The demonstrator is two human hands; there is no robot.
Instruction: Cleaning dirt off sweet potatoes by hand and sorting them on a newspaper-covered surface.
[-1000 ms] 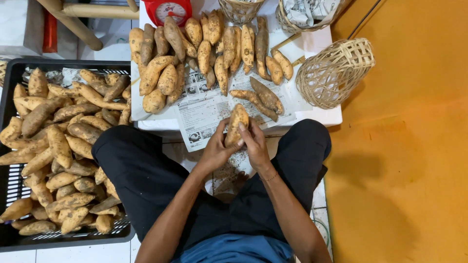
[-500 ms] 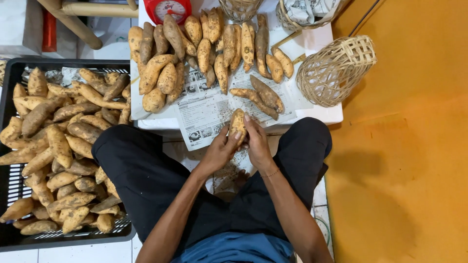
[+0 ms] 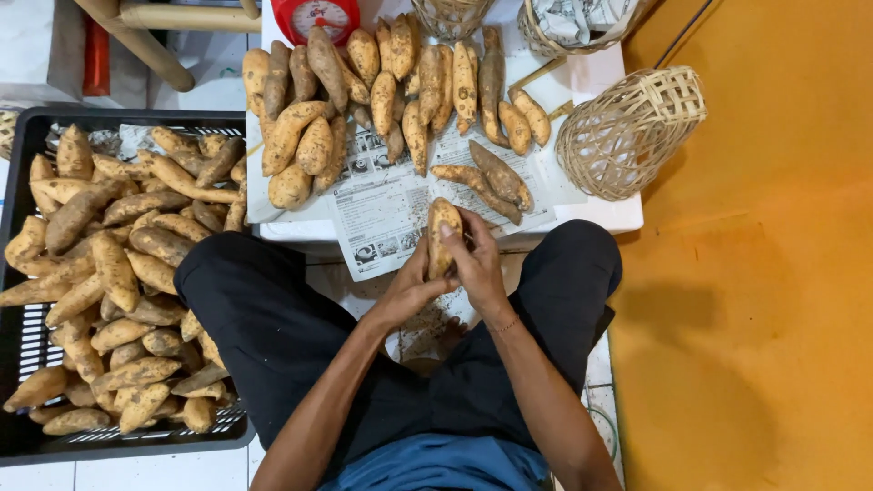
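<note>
I sit with both hands raised over my lap, holding one sweet potato [image 3: 443,229] upright between them. My left hand [image 3: 411,286] cups its lower left side. My right hand [image 3: 475,262] wraps its right side, thumb pressed on the top part of the skin. The tuber hovers at the near edge of a low white table [image 3: 600,214] covered with newspaper [image 3: 386,205]. A heap of sweet potatoes [image 3: 364,82] lies on that paper just beyond my hands.
A black plastic crate [image 3: 27,136] full of dirt-covered sweet potatoes stands at my left. A woven basket [image 3: 627,132] lies on its side at the table's right end. A red scale [image 3: 314,14] and more baskets stand at the back. Orange floor stretches to the right.
My hands and the sweet potato have shifted slightly; the right thumb now presses the upper part of the tuber, which has turned a little in my grip.
</note>
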